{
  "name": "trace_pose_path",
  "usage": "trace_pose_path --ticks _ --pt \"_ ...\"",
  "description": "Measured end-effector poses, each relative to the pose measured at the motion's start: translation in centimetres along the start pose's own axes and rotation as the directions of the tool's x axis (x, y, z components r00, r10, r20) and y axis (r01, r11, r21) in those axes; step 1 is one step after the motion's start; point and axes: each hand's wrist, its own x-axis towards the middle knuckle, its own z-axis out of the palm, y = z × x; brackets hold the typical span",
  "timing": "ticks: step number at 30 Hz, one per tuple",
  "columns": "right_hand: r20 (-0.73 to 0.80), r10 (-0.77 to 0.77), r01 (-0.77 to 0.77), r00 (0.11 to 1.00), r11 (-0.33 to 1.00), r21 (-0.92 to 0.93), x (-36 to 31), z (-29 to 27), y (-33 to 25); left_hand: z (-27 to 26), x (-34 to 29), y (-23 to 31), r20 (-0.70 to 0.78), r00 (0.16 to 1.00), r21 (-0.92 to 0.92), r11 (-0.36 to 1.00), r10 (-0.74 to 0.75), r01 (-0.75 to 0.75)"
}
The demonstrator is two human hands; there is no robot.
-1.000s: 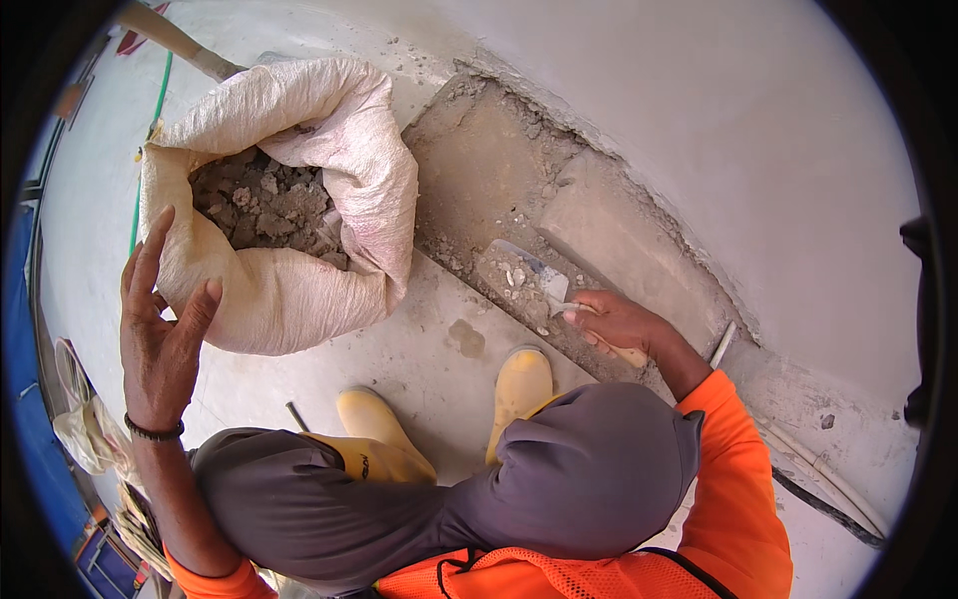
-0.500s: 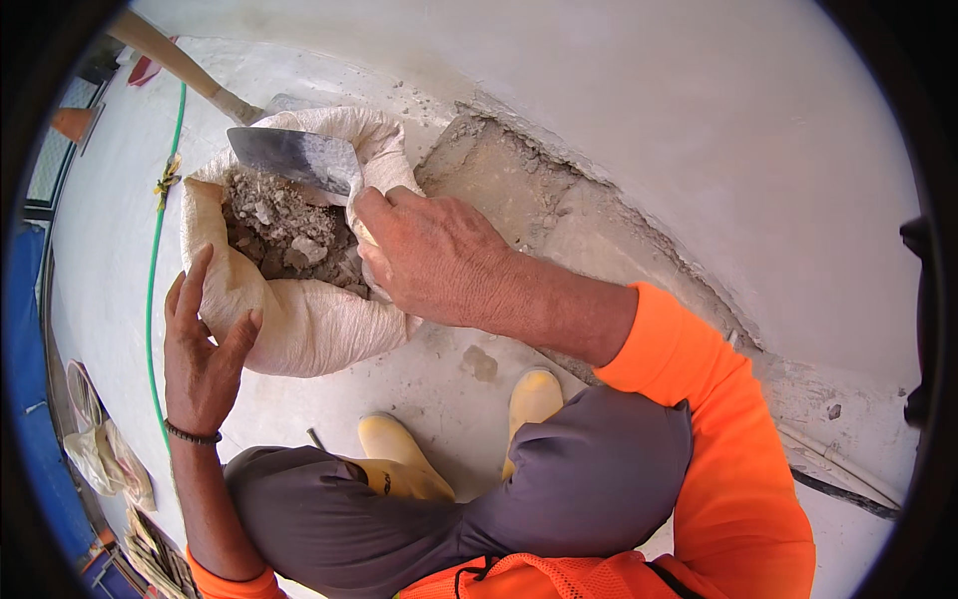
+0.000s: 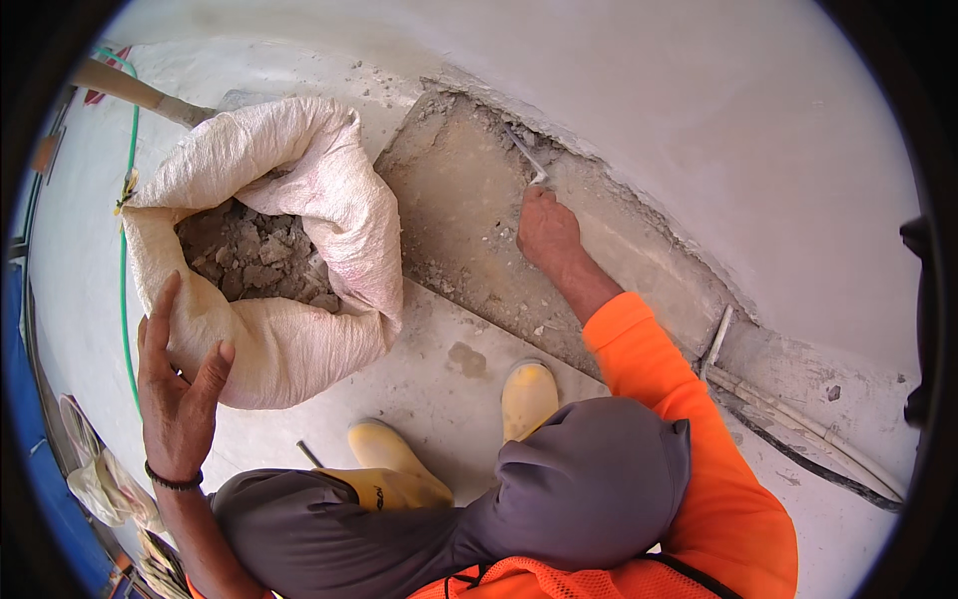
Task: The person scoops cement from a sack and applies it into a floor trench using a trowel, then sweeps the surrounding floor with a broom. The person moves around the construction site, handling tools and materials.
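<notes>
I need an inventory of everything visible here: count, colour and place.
sack: 1, white, left of centre
rubble: many pieces, grey, inside sack
trowel: 1, grey, upper centre
wall: 1, pale grey, upper right
rough strip: 1, brownish, along wall
pole: 1, brown, upper left
hose: 1, green, left
pipes: 2+, whitish, lower right
cable: 1, black, lower right
floor: 1, pale, beneath
boots: 2, yellow, lower centre
trousers: 1, dark, bottom
right sleeve: 1, orange, lower right
left grip: 1, bare, by sack
right grip: 1, bare, around trowel

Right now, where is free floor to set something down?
Bare floor shows between the sack and the yellow boots. Crowded: the sack's near side, by the left hand, and the dug strip, where the right hand holds a trowel.
</notes>
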Motion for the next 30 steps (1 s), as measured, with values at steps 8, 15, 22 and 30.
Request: trace_pose_path --ticks 8,15,22,30 --pt "0.110 -0.003 0.013 0.994 0.996 -0.086 -2.1 -1.3 0.4 0.0 -0.2 -0.1 -0.003 0.998 -0.031 0.998 -0.055 0.055" --pt "0.132 -0.111 0.126 0.985 0.986 -0.108 0.6 -1.2 0.7 0.0 0.4 -0.1 0.016 1.000 0.029 0.999 -0.019 0.018" --pt "-0.021 -0.081 0.080 0.996 0.996 -0.038 0.6 -1.2 0.1 0.0 0.0 -0.2 0.016 0.999 -0.041 0.998 -0.043 0.043" --pt "0.028 -0.233 0.232 0.972 0.972 0.026 4.9 -1.7 -0.7 0.0 0.4 -0.4 0.036 0.999 -0.038 0.999 -0.015 0.016"
